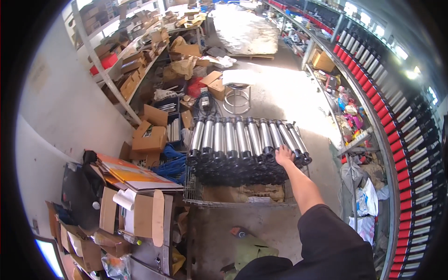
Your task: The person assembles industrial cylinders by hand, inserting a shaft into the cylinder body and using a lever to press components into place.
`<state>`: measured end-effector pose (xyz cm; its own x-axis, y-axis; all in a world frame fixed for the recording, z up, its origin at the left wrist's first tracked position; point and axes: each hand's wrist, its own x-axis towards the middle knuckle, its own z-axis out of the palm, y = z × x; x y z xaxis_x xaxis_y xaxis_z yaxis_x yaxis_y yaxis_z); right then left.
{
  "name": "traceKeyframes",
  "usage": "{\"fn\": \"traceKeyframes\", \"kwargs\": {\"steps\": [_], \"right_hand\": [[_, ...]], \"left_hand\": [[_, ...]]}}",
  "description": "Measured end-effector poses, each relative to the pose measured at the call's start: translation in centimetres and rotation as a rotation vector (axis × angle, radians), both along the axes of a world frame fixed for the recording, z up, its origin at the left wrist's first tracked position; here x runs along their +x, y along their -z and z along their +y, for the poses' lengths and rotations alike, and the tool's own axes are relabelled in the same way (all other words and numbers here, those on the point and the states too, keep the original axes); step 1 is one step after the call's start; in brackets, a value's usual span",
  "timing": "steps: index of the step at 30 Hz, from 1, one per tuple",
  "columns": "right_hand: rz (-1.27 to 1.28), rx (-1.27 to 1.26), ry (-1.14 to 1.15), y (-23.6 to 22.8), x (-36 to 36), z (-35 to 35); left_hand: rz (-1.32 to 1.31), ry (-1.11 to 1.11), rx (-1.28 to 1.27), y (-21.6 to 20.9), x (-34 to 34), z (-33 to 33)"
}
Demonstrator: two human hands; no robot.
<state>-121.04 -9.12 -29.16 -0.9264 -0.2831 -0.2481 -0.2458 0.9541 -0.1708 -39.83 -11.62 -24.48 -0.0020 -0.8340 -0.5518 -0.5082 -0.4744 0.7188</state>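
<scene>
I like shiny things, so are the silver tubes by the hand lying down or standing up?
Lying down: the silver tubes show their long sides, black ends toward us; the right hand touches one.

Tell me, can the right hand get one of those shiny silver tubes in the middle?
Most likely yes. The right hand is right by the near black ends of the silver tubes, and nothing seems to block its way.
</scene>
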Motion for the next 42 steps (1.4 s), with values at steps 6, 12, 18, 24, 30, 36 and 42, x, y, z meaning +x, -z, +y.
{"fn": "traceKeyframes", "kwargs": {"steps": [6, 12, 18, 24, 30, 36, 42], "right_hand": [[0.468, -0.306, 0.095, -2.6, 7.6, -5.1], [0.323, -0.522, -0.413, 8.5, 29.2, -0.3], [-0.392, -0.33, -1.305, 7.5, 61.4, 1.2], [-0.602, -0.043, -1.284, 9.8, 74.0, -6.1], [-0.946, 0.175, -0.782, 9.4, 85.4, -8.4], [-0.973, 0.046, -0.817, 10.2, 88.4, -7.6], [-1.227, 0.214, -0.614, 9.1, 80.0, -9.4]], "left_hand": [[-0.24, -0.57, 0.548, 5.3, 12.0, 23.7], [-0.369, -0.596, 0.448, 17.7, 20.4, 41.5], [-0.198, -0.904, 0.579, 19.1, 14.7, 39.5], [-0.057, -1.165, 0.858, 27.9, 22.8, 41.3], [-0.344, -1.238, 0.987, 44.5, 25.7, 51.7], [-0.214, -1.472, 1.041, 46.1, 21.5, 49.2], [0.051, -1.964, 0.683, 28.4, 15.7, 45.7]]}}
